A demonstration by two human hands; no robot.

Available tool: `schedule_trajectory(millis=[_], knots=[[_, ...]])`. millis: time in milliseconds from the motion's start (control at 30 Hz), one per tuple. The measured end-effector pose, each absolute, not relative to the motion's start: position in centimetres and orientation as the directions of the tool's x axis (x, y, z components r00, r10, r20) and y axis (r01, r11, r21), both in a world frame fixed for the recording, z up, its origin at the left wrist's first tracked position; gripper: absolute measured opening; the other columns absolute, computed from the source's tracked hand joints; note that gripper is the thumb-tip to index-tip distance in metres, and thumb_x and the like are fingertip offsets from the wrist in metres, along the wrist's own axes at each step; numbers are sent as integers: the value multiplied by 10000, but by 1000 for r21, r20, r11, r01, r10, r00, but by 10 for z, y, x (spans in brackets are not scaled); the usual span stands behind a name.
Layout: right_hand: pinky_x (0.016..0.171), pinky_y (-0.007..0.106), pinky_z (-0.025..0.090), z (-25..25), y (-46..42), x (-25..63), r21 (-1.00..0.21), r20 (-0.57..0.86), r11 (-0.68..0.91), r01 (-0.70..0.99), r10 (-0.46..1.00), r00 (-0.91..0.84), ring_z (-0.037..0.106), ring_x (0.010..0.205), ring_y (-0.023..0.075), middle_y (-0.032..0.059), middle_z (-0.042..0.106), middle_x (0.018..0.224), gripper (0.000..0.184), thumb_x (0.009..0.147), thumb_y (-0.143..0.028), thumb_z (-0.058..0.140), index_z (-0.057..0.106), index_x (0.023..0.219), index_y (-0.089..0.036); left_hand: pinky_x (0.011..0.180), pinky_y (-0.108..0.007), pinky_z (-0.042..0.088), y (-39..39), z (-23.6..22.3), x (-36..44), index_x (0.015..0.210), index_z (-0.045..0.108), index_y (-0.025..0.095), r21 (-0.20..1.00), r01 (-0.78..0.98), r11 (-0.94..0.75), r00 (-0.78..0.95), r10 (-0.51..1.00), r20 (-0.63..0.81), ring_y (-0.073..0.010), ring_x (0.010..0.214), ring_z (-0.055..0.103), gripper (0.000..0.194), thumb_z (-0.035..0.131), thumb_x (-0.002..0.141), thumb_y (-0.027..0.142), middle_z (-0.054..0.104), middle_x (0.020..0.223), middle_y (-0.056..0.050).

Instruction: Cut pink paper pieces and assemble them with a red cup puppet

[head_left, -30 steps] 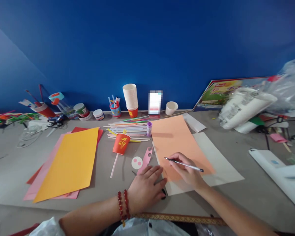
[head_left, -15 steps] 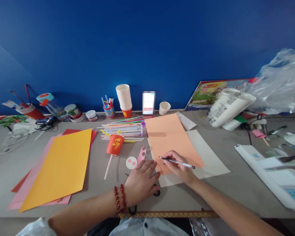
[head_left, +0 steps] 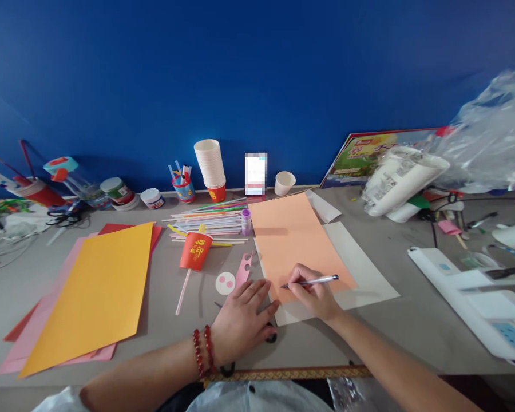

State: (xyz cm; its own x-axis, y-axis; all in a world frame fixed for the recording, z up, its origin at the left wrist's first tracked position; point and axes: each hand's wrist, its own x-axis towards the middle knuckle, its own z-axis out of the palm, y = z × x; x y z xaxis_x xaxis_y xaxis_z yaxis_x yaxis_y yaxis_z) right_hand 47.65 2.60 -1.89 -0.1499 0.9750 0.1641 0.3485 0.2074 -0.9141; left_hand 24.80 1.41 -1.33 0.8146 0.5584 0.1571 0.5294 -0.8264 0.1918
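Note:
A pen (head_left: 320,280) is pinched in my right hand (head_left: 312,293), its tip down at the lower left of the orange paper (head_left: 289,237). White paper (head_left: 360,257) lies under the orange sheet. My left hand (head_left: 244,317) rests flat with fingers extended, its fingertips by the paper's left edge. It partly covers a pink paper strip (head_left: 243,269) with cut-outs and dark-handled scissors (head_left: 272,335). Just beyond that hand lies a white paper disc (head_left: 225,283) bearing two pink spots. To its left, a red paper cup (head_left: 196,250) has a pale straw sticking out toward me.
Yellow paper (head_left: 94,292) tops a pile of coloured sheets at left. Straws (head_left: 210,222) and a purple glue stick (head_left: 246,223) lie behind the red cup. Stacked paper cups (head_left: 209,163) stand by the blue wall. At right are a white power strip (head_left: 463,303) and bagged cups (head_left: 405,180).
The pen has turned in my right hand and its tip has dropped onto the orange paper. My left hand stays flat in place. The whole view has shifted somewhat to the right.

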Motion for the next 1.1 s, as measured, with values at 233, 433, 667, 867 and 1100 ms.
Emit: schedule_trajectory(millis=[233, 433, 667, 867, 1100], knots=[[457, 220, 288, -18, 27, 477, -949, 104, 139, 284, 985, -135, 384, 486, 98, -48, 451, 588, 144, 840, -235, 520, 488, 703, -205, 1148, -430, 302, 7, -13, 252, 1339, 517, 156, 194, 524, -829, 824, 552, 129, -272, 1387, 390, 530, 534, 926, 489, 470, 1470, -134], [482, 231, 294, -20, 24, 477, -937, 120, 171, 304, 976, -180, 375, 506, 103, -41, 459, 595, 145, 817, -210, 524, 493, 676, -200, 1139, -429, 320, 10, -13, 252, 1345, 512, 178, 232, 517, -824, 821, 554, 138, -261, 1372, 409, 533, 559, 912, 485, 489, 1460, -103], [475, 228, 273, -21, 24, 476, -929, 120, 180, 323, 973, -198, 362, 511, 100, -46, 449, 587, 148, 823, -182, 511, 488, 678, -199, 1134, -438, 329, 9, -13, 252, 1337, 520, 178, 246, 520, -818, 814, 562, 147, -267, 1366, 412, 517, 554, 918, 478, 494, 1453, -105], [476, 231, 277, -21, 24, 476, -924, 126, 193, 331, 969, -214, 360, 506, 100, -46, 452, 582, 148, 814, -169, 501, 484, 671, -200, 1140, -431, 321, 9, -13, 252, 1349, 505, 181, 244, 517, -821, 819, 557, 138, -270, 1369, 412, 528, 544, 921, 487, 485, 1462, -100], [480, 235, 280, -22, 24, 476, -925, 126, 191, 328, 969, -211, 368, 518, 106, -41, 454, 590, 149, 818, -171, 497, 486, 673, -201, 1135, -431, 329, 10, -14, 252, 1340, 511, 179, 235, 518, -822, 820, 556, 135, -270, 1365, 418, 526, 536, 923, 500, 489, 1460, -98]])
